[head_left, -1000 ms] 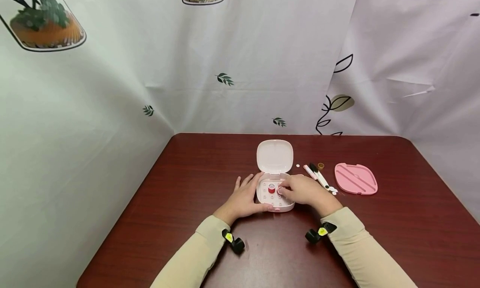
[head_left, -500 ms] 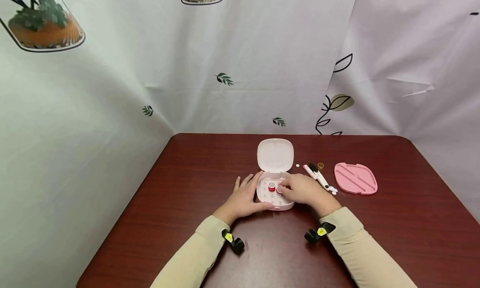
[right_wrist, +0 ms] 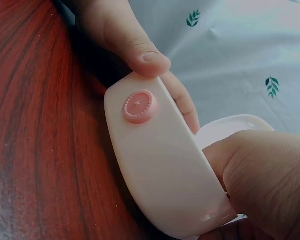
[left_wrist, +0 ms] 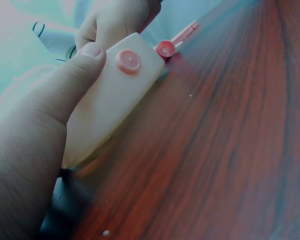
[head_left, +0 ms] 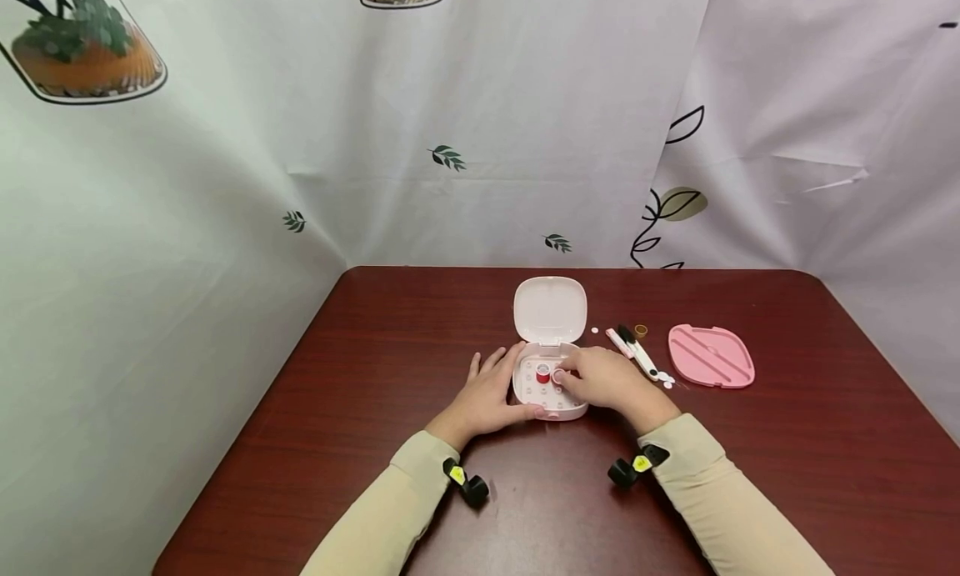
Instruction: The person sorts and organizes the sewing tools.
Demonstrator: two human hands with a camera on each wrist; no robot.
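A small white sewing box lies on the table with its lid raised. Pegs stand in rows on its floor. On one peg sits a red thread spool. My left hand grips the box from the left, thumb over the front rim and fingers along the far left side. With thumb and fingertips, my right hand pinches a pale spool beside the red one. Both wrist views show the pink button-shaped catch on the front wall; the right fingertips are hidden there.
Right of the box lies a pink tray with slots. Between them are slim white and black tools, a gold ring-like piece and several small white discs. A patterned curtain hangs behind the dark red table.
The right fingers and the pale spool have shifted very slightly left, closer to the red spool. The left hand keeps its place on the box.
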